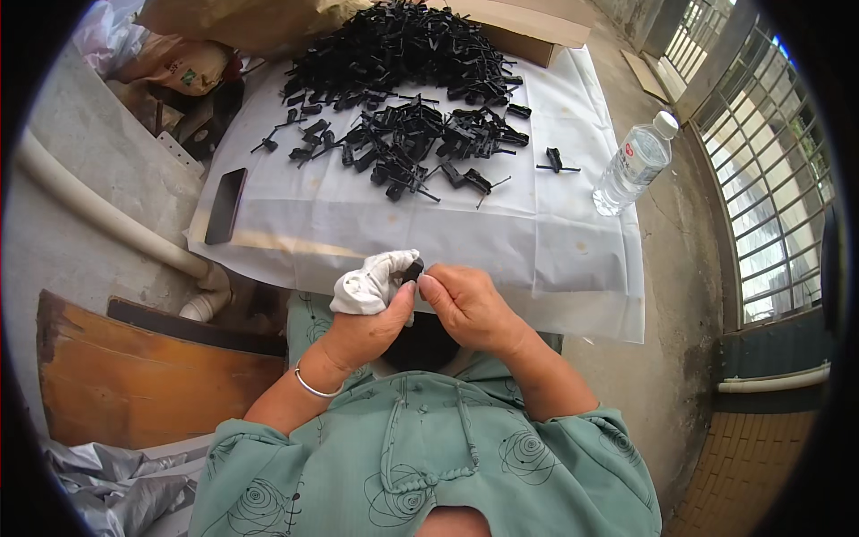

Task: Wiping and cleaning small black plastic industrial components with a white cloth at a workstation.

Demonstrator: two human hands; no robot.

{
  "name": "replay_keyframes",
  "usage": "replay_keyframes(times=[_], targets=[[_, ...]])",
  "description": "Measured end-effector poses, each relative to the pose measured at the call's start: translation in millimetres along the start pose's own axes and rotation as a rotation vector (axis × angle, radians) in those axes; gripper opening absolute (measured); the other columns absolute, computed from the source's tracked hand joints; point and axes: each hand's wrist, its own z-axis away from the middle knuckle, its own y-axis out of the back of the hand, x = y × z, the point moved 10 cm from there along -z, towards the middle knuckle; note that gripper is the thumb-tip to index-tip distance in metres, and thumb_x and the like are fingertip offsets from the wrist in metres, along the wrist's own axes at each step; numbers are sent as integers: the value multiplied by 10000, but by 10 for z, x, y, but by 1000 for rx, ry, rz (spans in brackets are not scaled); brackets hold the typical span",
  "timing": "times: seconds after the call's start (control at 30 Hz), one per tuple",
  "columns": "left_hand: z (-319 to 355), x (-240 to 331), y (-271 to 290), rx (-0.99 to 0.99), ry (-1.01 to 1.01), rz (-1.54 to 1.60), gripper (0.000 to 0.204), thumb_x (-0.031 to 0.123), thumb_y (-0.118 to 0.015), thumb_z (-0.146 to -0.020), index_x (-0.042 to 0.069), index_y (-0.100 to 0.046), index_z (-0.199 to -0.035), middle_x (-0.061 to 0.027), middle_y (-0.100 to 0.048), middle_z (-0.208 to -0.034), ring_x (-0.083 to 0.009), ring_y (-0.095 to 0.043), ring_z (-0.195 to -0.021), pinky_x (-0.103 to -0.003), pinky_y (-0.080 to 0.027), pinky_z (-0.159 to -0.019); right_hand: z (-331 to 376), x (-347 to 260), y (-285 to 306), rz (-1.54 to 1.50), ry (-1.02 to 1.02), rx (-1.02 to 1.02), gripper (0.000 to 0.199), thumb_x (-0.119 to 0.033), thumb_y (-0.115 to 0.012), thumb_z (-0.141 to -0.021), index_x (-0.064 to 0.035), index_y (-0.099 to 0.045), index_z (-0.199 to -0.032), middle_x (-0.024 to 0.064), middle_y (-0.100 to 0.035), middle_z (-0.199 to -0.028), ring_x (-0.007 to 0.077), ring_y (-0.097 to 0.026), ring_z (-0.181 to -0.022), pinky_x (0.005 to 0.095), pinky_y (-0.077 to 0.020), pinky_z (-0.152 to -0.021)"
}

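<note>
Item, principal: one small black block-like part [412, 270], apparently of moulded plastic, held up in front of the body, just past the near edge of the table covered in white sheeting [483, 219]. Most of its outline is hidden by the fingers.

Left hand [386, 313]: closed in a pinch, the part being gripped between the bare thumb and fingers wrapped in a crumpled white cloth covering [362, 288].

Right hand [470, 307]: curled, thumb drawn against forefinger, set at the right side of the part. Whether a thin end is pinched there cannot be told.

Kindred stock: one large tangled heap of black parts [403, 54] at the far side; one smaller, looser cluster of black parts [394, 139] nearer; one lone black part with thin rods [556, 162] lying apart, near the clear plastic bottle with white cap [637, 166].

Handling, as judged: light in weight; body stiff, likely fairly smooth. If thin rods like those on the loose parts are borne, they may be bent or snapped under side load, and may be snagged in the heap. Best taken by the thick block body, between thumb and forefinger, with rods left free. Some extra grip may be lent by the cloth.
</note>
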Motion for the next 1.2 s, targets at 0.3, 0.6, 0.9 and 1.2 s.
replay_keyframes(times=[0.3, 0.6, 0.9, 1.2], targets=[[16, 226, -34, 32, -224, -126, 261, 28, -563, -827, -28, -518, -1077, -74, -583, -930, -136, -557, -805, -266, -474, -740, 23, 279, -120, -242, -161, 59, 233, -176, -518, -899, 2, -540, -750, 87, -499, -595, 155, -423, -532, 298, -391, -518], [-57, -137, -27, -89, 139, 319, 282, 56, -461, -896, 9, -376, -1160, -45, -516, -907, -94, -469, -813, -227, -414, -759, 52, 279, 58, -31, -45, 14, 104, -93, -651, -781, -14, -621, -840, 55, -521, -607, 107, -458, -550, 257, -398, -524], [-27, -37, -125, -201, -1, 133, 269, 40, -419, -826, -10, -451, -1088, -71, -499, -936, -148, -473, -842, -267, -409, -790, -65, 185, -36, -186, -124, -54, 101, -96, -620, -815, -7, -577, -796, 76, -504, -622, 170, -432, -521, 279, -391, -514], [-72, 109, -48, -36, -243, -234, 225, 36, -427, -814, -11, -458, -1032, -130, -530, -869, -257, -529, -781, -311, -437, -719, -159, 122, -200, 0, -4, -48, 214, -139, -494, -884, 4, -514, -727, 169, -516, -635, 314, -475, -558, 356, -411, -546]])
